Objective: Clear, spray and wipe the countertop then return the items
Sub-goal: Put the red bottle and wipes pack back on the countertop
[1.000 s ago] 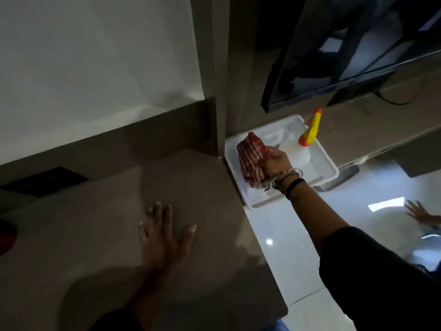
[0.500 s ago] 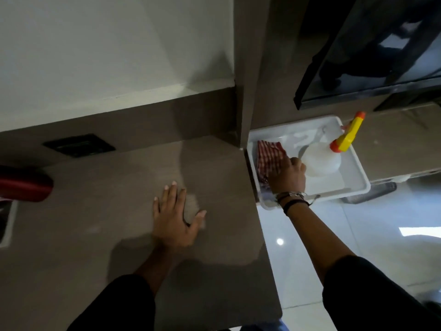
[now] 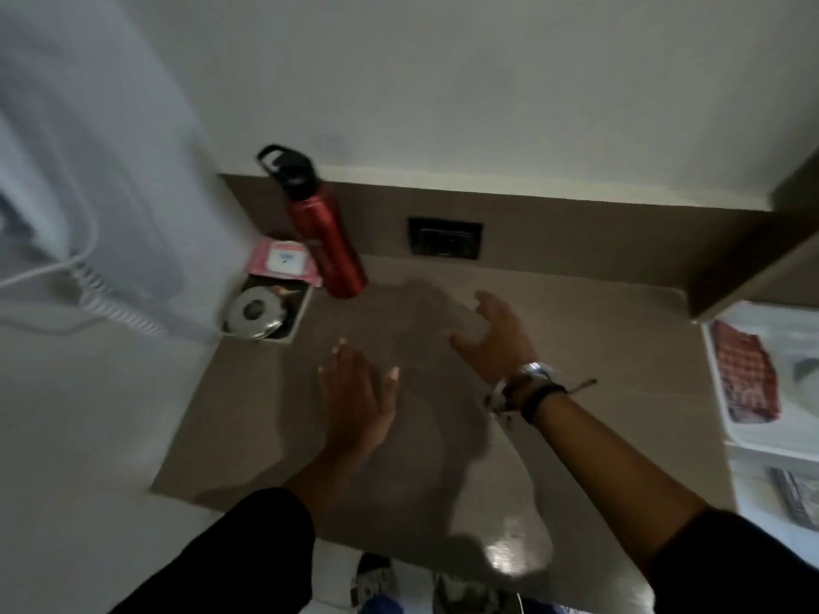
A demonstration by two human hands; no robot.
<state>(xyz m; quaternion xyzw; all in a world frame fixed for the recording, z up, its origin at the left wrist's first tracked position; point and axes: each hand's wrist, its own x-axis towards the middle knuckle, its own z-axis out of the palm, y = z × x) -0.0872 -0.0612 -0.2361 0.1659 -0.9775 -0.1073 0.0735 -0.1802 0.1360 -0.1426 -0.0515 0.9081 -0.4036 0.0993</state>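
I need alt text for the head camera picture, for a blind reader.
Two empty hands, left and right, reach over a brown stone countertop. A red metal bottle with a black cap stands at the back left; a red checked cloth lies in a white tray on the right.

A brown table (image 3: 443, 458) carries a red bottle (image 3: 325, 232) standing at its far left, beside a pink packet (image 3: 283, 259) and a square tray (image 3: 266, 312); the left hand (image 3: 354, 401) lies flat mid-table.

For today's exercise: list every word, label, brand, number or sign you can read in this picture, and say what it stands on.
No text can be read.
Pink packet: white label with a small blue mark, too blurred to read.
Red bottle: faint print near its middle, too blurred to read.
Dark wall panel: no readable markings.
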